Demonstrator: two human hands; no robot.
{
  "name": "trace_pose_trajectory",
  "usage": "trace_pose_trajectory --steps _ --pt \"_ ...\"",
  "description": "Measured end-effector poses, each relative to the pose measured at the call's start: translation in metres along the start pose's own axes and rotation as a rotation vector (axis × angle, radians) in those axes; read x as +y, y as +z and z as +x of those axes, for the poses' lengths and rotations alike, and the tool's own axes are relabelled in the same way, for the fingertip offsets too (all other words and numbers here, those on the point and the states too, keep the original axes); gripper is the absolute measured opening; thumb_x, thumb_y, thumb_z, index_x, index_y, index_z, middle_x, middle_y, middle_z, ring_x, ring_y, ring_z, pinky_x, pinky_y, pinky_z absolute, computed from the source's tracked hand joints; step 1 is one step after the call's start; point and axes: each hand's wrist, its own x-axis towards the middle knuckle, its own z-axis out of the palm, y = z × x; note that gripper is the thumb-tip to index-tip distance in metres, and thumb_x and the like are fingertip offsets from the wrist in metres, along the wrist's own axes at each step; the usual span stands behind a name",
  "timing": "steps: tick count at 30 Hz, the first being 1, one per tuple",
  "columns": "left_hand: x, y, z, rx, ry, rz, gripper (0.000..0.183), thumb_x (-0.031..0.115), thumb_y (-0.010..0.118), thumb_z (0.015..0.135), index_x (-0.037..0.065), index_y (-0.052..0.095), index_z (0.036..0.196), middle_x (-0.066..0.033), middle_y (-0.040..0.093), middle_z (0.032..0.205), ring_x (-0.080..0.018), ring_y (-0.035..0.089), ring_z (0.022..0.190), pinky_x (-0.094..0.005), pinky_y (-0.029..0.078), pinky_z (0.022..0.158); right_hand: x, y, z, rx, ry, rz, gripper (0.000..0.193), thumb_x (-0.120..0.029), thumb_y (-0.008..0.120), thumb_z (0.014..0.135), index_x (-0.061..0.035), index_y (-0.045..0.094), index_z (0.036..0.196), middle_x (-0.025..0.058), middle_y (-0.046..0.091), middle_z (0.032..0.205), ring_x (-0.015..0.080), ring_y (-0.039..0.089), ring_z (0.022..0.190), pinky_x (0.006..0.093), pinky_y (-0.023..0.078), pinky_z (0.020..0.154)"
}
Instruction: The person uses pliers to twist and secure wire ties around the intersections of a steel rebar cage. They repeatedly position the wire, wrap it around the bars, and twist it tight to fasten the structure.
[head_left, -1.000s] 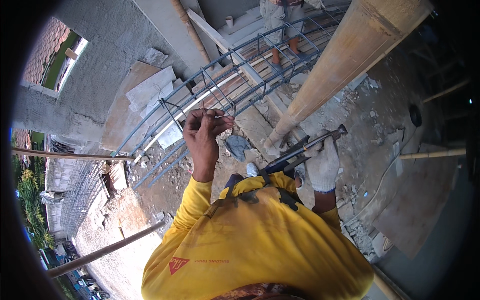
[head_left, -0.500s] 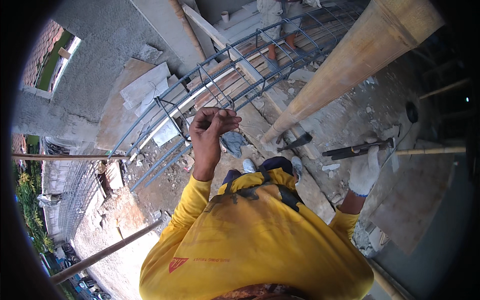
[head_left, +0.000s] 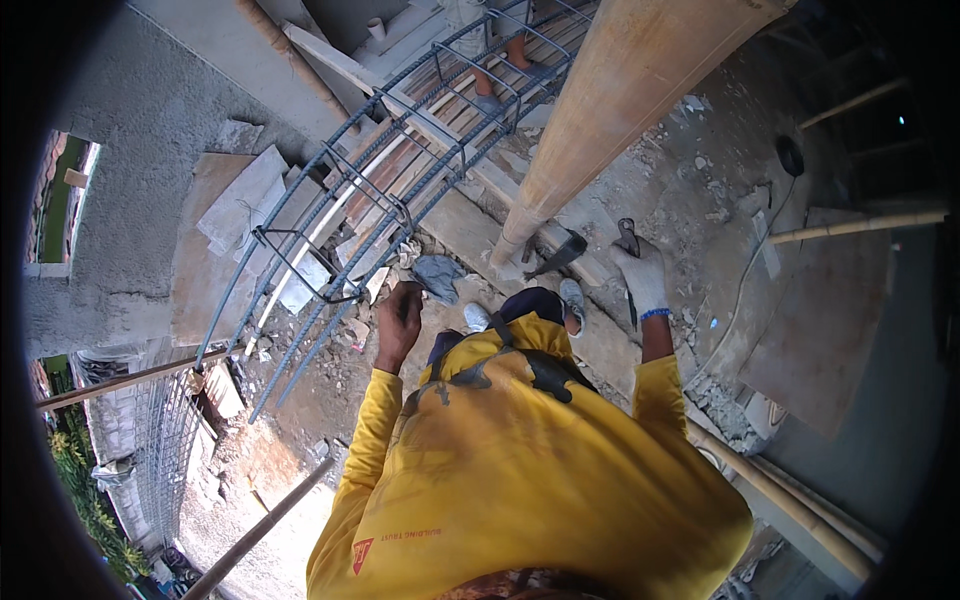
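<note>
My right hand [head_left: 645,282], in a white knitted glove, grips a pair of pincers [head_left: 627,232]. Their rounded metal jaws stick up past the fingers and the dark handles run down under the palm. My bare left hand [head_left: 399,318] is closed, its fingers bent together by the near side of the rebar cage [head_left: 404,212]. Whether something thin is pinched there cannot be seen. The cage of ribbed bars and square stirrups curves from the left up to the top. A crumpled grey cloth [head_left: 437,277] lies on the ground beyond my left hand.
A thick bamboo post [head_left: 620,120] leans in front of me. At its foot lies a dark flat blade [head_left: 560,258]. Another person's legs [head_left: 470,40] stand behind the cage. A board [head_left: 825,330] and bamboo poles [head_left: 790,500] lie right; rubble and planks cover the ground.
My left hand has come down and back from the cage. My right hand has swung inward from the far right, turning the pincers jaws-up. The view has shifted.
</note>
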Motion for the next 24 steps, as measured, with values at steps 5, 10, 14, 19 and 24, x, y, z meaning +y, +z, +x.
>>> trace_pose_trajectory --steps 5,10,14,19,24 --pt "-0.081 0.022 -0.028 0.133 -0.026 -0.019 0.01 0.004 0.059 0.106 -0.001 0.067 0.111 -0.0091 0.075 0.084 -0.0157 0.072 0.082 -0.0298 0.054 0.076 0.054 0.041 0.009 -0.11 0.435 0.449 0.019 -0.02 0.081 0.092 -0.0047 0.072 0.086 0.0041 0.067 0.071 0.0128 0.061 0.054 0.0308 0.046 0.051" --pt "-0.116 0.028 -0.023 0.217 -0.049 0.306 0.053 0.014 0.075 0.098 0.002 0.057 0.146 -0.0234 0.071 0.13 -0.0397 0.069 0.12 -0.0468 0.055 0.101 0.065 0.065 0.009 -0.052 0.502 0.736 0.015 -0.017 0.079 0.095 -0.0044 0.07 0.096 0.0051 0.065 0.068 0.0149 0.059 0.045 0.0301 0.046 0.04" --pt "-0.12 0.039 -0.018 -0.05 -0.181 0.19 0.042 0.012 0.073 0.098 0.003 0.064 0.139 -0.0203 0.075 0.121 -0.034 0.074 0.111 -0.0432 0.058 0.093 0.071 0.071 0.013 -0.053 0.491 0.714 0.017 -0.019 0.08 0.094 -0.0043 0.071 0.093 0.0042 0.065 0.068 0.0136 0.058 0.046 0.0292 0.044 0.041" --pt "-0.077 0.072 -0.002 -0.382 0.005 0.076 0.035 0.008 0.072 0.098 0.0 0.069 0.131 -0.0188 0.078 0.108 -0.0281 0.078 0.092 -0.0379 0.06 0.08 0.085 0.067 0.016 -0.103 0.514 0.679 0.022 -0.023 0.082 0.094 -0.0038 0.072 0.09 0.0018 0.066 0.07 0.0111 0.057 0.051 0.029 0.044 0.047" --pt "-0.019 0.109 0.031 -0.565 -0.041 -0.026 0.029 0.005 0.07 0.098 -0.002 0.072 0.127 -0.0176 0.078 0.111 -0.0248 0.077 0.101 -0.0355 0.059 0.087 0.068 0.051 -0.002 0.044 0.406 0.747 0.02 -0.024 0.073 0.101 -0.0049 0.073 0.108 0.0019 0.069 0.081 0.0104 0.062 0.065 0.0283 0.046 0.055"
